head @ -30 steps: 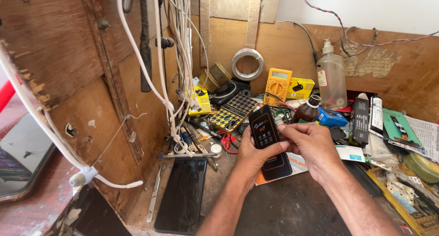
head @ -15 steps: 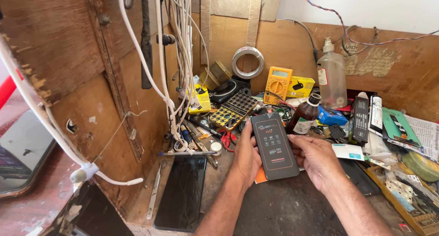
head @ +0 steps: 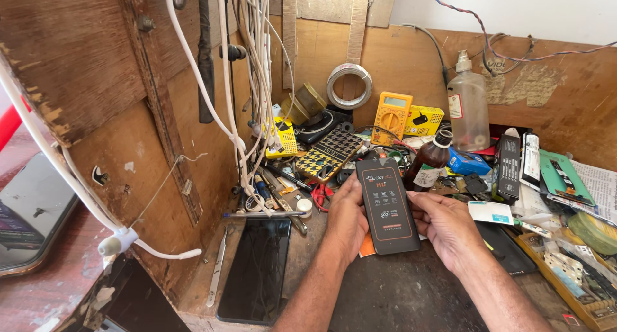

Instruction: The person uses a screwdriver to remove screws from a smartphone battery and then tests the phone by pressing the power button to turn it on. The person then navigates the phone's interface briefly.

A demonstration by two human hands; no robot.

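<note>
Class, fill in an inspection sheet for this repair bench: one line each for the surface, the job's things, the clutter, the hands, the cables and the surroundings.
Surface: dark worn bench top, wooden boards behind.
Job's things: flat black box with orange print, held upright between both hands above the bench.
Clutter: yellow multimeter, clear plastic bottle, brown glass bottle, solder coil, black phone lying face up, tweezers, parts tray.
Hands: left hand grips the box's left edge; right hand grips its right edge, fingers on the side.
Cables: white cables hang down the left panel; twisted wire along the wall.
Surroundings: white wall, red surface at left.
</note>
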